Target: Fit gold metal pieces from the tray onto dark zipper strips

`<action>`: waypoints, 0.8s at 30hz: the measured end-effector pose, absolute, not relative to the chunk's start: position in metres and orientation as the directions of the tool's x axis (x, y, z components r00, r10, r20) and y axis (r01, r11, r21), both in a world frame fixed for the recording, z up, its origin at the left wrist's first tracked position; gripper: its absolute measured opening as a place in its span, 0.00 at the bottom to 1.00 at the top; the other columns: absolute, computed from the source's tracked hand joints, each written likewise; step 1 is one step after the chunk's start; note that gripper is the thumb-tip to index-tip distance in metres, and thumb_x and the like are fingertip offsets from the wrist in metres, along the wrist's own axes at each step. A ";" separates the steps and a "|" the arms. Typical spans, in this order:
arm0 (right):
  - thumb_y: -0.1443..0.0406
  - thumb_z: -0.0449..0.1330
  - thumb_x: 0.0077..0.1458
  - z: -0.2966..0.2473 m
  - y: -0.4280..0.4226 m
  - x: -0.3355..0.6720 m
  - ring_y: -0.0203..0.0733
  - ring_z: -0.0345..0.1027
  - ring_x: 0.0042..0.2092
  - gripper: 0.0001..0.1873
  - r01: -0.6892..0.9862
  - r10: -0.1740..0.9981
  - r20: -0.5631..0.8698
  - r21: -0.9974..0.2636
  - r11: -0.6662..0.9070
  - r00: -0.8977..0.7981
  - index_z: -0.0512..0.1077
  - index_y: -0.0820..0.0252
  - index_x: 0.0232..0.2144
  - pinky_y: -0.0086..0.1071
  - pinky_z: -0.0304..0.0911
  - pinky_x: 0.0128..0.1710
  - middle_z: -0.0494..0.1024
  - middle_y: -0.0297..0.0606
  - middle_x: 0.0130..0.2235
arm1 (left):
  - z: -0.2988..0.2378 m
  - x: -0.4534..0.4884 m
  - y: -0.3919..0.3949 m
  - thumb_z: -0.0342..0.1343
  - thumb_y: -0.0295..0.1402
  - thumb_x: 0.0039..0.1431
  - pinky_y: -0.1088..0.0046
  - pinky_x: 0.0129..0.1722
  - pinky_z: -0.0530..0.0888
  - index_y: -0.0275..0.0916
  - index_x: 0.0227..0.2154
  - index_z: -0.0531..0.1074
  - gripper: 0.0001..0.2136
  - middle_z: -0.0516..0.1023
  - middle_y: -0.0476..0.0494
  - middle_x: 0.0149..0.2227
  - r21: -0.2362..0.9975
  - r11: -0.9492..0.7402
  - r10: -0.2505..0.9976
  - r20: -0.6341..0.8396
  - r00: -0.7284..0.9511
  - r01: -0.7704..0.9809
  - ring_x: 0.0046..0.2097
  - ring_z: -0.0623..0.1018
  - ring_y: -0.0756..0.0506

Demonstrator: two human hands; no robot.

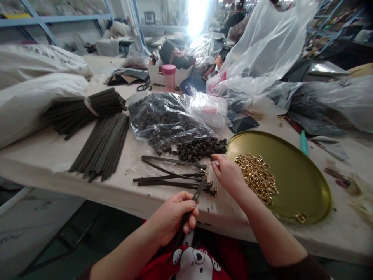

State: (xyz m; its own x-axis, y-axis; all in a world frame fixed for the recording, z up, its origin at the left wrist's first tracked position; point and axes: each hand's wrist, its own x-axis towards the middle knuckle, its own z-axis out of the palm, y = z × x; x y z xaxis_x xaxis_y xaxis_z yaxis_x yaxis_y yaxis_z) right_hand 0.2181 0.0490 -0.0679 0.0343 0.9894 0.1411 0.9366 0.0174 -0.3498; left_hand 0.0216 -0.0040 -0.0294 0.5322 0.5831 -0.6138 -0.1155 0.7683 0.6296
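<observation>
My left hand is closed around a dark strap, whose slotted end points up and away from me. My right hand reaches to the near right edge of a heap of small black loops. Its thumb and forefinger look slightly apart, and I make out nothing between them. Between the hands lie several dark straps with gold buckles at their right ends. Right of my right wrist, a pile of loose gold buckles rests on a round gold tray.
A bundle of dark strips tied with a pale band and a loose stack of strips lie at left. Behind the loops sits a clear plastic bag of black pieces. A pink-lidded jar and a dark phone-like slab stand farther back.
</observation>
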 end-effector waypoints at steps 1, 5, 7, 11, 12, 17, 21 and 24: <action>0.66 0.50 0.56 -0.071 0.057 0.220 0.43 0.67 0.38 0.14 0.963 0.992 0.123 -0.270 0.013 0.021 0.66 0.63 0.45 0.32 0.58 0.35 0.71 0.45 0.43 | -0.032 0.021 -0.001 0.52 0.29 0.47 0.86 0.11 0.54 0.37 0.23 0.61 0.05 0.68 0.55 0.19 0.622 0.774 0.579 -0.617 0.533 -0.121 0.14 0.62 0.59; 0.65 0.53 0.55 -0.079 0.072 0.223 0.42 0.68 0.33 0.15 0.990 0.998 0.058 -0.139 -0.002 0.010 0.66 0.60 0.46 0.31 0.56 0.29 0.71 0.44 0.41 | -0.038 0.018 0.007 0.52 0.28 0.48 0.86 0.11 0.54 0.37 0.24 0.61 0.04 0.68 0.56 0.19 0.595 0.791 0.571 -0.638 0.517 -0.140 0.13 0.61 0.59; 0.65 0.52 0.56 -0.080 0.071 0.224 0.43 0.68 0.33 0.13 0.996 0.999 0.051 -0.084 -0.004 0.009 0.66 0.59 0.44 0.31 0.55 0.29 0.72 0.42 0.38 | -0.040 0.018 0.009 0.52 0.28 0.48 0.86 0.11 0.54 0.37 0.25 0.61 0.04 0.68 0.56 0.19 0.586 0.798 0.564 -0.643 0.518 -0.142 0.14 0.61 0.59; 0.64 0.53 0.55 -0.079 0.070 0.226 0.42 0.67 0.34 0.10 0.999 0.999 0.050 -0.050 0.009 -0.006 0.66 0.59 0.41 0.31 0.55 0.29 0.71 0.42 0.38 | -0.043 0.020 0.011 0.52 0.27 0.46 0.86 0.11 0.54 0.37 0.25 0.61 0.04 0.68 0.55 0.20 0.561 0.816 0.541 -0.657 0.525 -0.138 0.14 0.61 0.59; 0.63 0.54 0.55 -0.079 0.072 0.225 0.42 0.67 0.34 0.10 0.999 0.999 0.045 -0.041 0.012 -0.010 0.66 0.59 0.41 0.31 0.55 0.29 0.71 0.42 0.38 | -0.043 0.021 0.011 0.52 0.27 0.46 0.86 0.11 0.54 0.37 0.25 0.61 0.04 0.68 0.55 0.20 0.557 0.820 0.536 -0.661 0.525 -0.134 0.14 0.62 0.59; 0.63 0.53 0.56 -0.079 0.078 0.223 0.42 0.68 0.34 0.09 1.000 1.000 0.021 0.018 0.022 -0.023 0.67 0.60 0.39 0.31 0.54 0.29 0.71 0.42 0.38 | -0.041 0.020 0.006 0.53 0.29 0.47 0.86 0.11 0.54 0.37 0.25 0.61 0.05 0.68 0.55 0.20 0.570 0.811 0.545 -0.659 0.518 -0.129 0.14 0.61 0.59; 0.69 0.50 0.57 -0.079 0.072 0.229 0.42 0.68 0.35 0.08 0.999 0.999 0.027 0.020 0.031 -0.032 0.69 0.61 0.37 0.30 0.54 0.30 0.72 0.43 0.36 | -0.038 0.018 -0.001 0.51 0.28 0.48 0.86 0.12 0.54 0.37 0.25 0.61 0.04 0.67 0.55 0.20 0.593 0.795 0.567 -0.654 0.501 -0.126 0.15 0.61 0.59; 0.71 0.51 0.56 -0.078 0.065 0.233 0.42 0.68 0.34 0.08 0.999 0.999 0.025 0.022 0.043 -0.044 0.69 0.60 0.37 0.30 0.54 0.30 0.72 0.42 0.34 | -0.034 0.019 -0.007 0.51 0.28 0.49 0.86 0.12 0.53 0.37 0.25 0.60 0.04 0.67 0.55 0.20 0.600 0.789 0.576 -0.649 0.496 -0.132 0.14 0.60 0.59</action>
